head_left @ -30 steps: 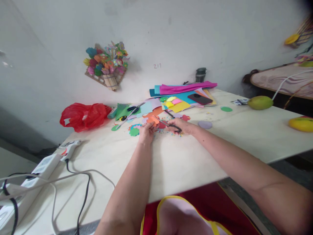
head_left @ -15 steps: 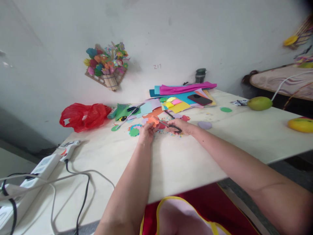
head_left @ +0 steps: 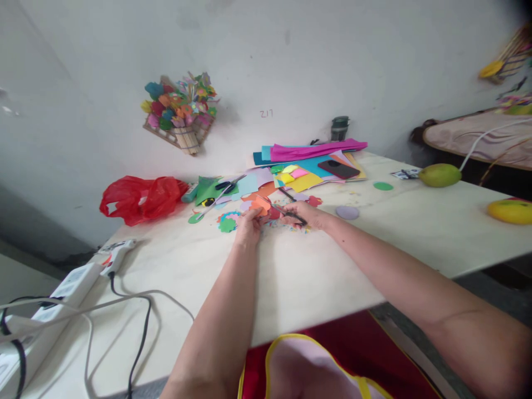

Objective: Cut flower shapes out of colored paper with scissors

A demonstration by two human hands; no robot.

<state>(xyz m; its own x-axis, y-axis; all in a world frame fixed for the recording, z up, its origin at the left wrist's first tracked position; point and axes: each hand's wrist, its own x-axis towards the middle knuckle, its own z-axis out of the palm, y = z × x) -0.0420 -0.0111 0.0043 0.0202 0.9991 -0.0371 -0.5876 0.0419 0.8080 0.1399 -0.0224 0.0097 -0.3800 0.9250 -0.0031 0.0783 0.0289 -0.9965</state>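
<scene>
My left hand pinches a piece of orange paper with a scalloped edge. In my right hand is a pair of dark-handled scissors, its blades pointing left and meeting the orange paper's edge. Whether the blades are apart is too small to tell. Left of my left hand lie scalloped paper cutouts, with a green one on top. Red paper cutouts and tiny coloured scraps lie around my right hand. A lilac paper circle rests to its right.
Coloured paper sheets and a phone lie behind my hands. A red plastic bag and a second pair of scissors are at left. Power strips with cables occupy the near left; a green mango sits at right.
Both hands stay nearly in place at the orange paper, with only a slight shift of the scissors. The whole view has moved very slightly.
</scene>
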